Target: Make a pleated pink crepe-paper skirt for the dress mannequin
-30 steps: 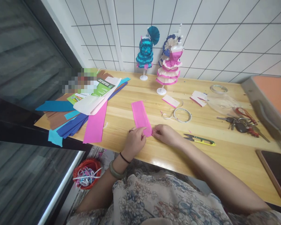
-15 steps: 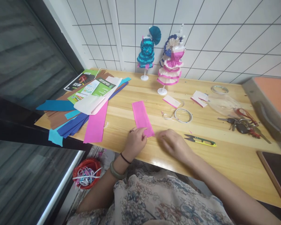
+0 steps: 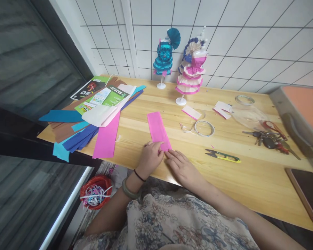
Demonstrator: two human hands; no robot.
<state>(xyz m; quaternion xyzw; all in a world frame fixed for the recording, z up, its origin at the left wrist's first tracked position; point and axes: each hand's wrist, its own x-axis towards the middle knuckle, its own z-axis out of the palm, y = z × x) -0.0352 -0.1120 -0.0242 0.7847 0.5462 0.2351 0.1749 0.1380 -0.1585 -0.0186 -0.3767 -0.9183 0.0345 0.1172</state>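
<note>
A pink crepe paper strip (image 3: 158, 128) lies flat on the wooden table in front of me. My left hand (image 3: 151, 155) is at the strip's near end, its fingers curled, with the index finger across the paper and the near edge caught at the fingertips. At the strip's near right corner, my right hand (image 3: 181, 166) rests palm down, fingers stretched out and their tips against the paper's edge. The thumb of the right hand is mostly hidden. Green-and-yellow thread snips (image 3: 223, 156) lie to the right of that hand.
A pile of coloured paper strips (image 3: 80, 133) with printed packaging lies left. Dressed miniature stands (image 3: 190, 74) are at the back. Double-sided tape (image 3: 203, 128), keys (image 3: 270, 140) and a phone (image 3: 306, 194) lie right. Below the left edge sits a red scrap basket (image 3: 101, 180).
My right hand has moved left and flattened, its fingertips now at the paper's near edge. My left hand and the pink strip stay in place.
</note>
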